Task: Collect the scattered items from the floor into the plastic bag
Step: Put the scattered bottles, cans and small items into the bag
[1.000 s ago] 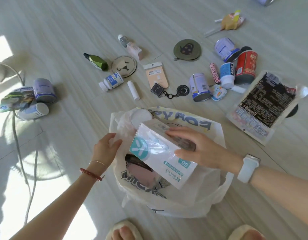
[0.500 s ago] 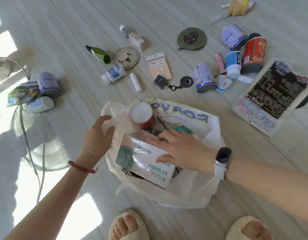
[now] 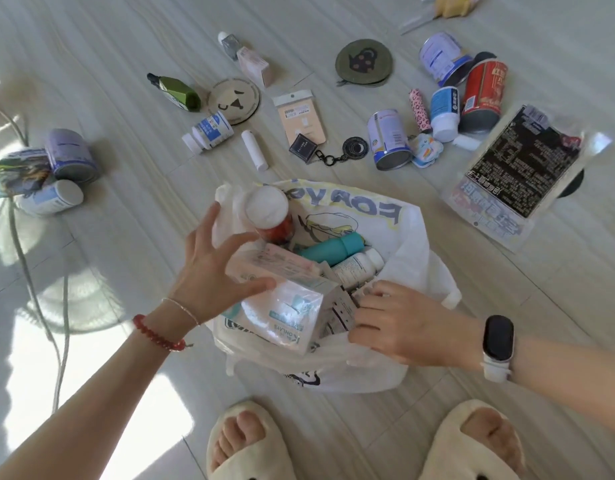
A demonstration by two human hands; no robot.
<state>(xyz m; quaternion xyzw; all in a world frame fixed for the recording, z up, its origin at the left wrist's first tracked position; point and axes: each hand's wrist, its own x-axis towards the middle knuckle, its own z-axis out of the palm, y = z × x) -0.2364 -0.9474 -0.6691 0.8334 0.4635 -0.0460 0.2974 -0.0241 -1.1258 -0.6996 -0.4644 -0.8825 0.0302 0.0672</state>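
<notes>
1. Judging from the floor [image 3: 333, 29], the job was partly done: the bag [image 3: 413, 258] stood open just ahead of the slippers, already holding a box [image 3: 285, 306], a teal bottle [image 3: 330, 249], a white bottle [image 3: 358, 266] and a jar [image 3: 268, 211] with a white lid.
2. The left hand [image 3: 212, 271] lay spread with straight fingers, its grip closed on nothing, the thumb touching the box top and the fingers reaching towards the jar and the bag's rim.
3. The right hand [image 3: 396, 323] had its fingers curled at the box's near end, beside small grey flaps; whether that grip truly pinched the box or only pressed it I could not tell.
4. Much was left on the floor. In the middle lay a green bottle [image 3: 176, 91], a pill bottle [image 3: 209, 131], a white tube [image 3: 254, 150], a pink box [image 3: 254, 65], a card [image 3: 299, 114], two round coasters [image 3: 235, 100] [image 3: 363, 60] and a keyring [image 3: 333, 152].
5. To the right were several cans, among them a red can [image 3: 484, 91], and a large flat packet [image 3: 520, 164].
6. Well apart at the left sat another can [image 3: 72, 155], a bottle and a pouch [image 3: 18, 174].
7. By my count more items lay outside than in, so I judged it under halfway.
</notes>
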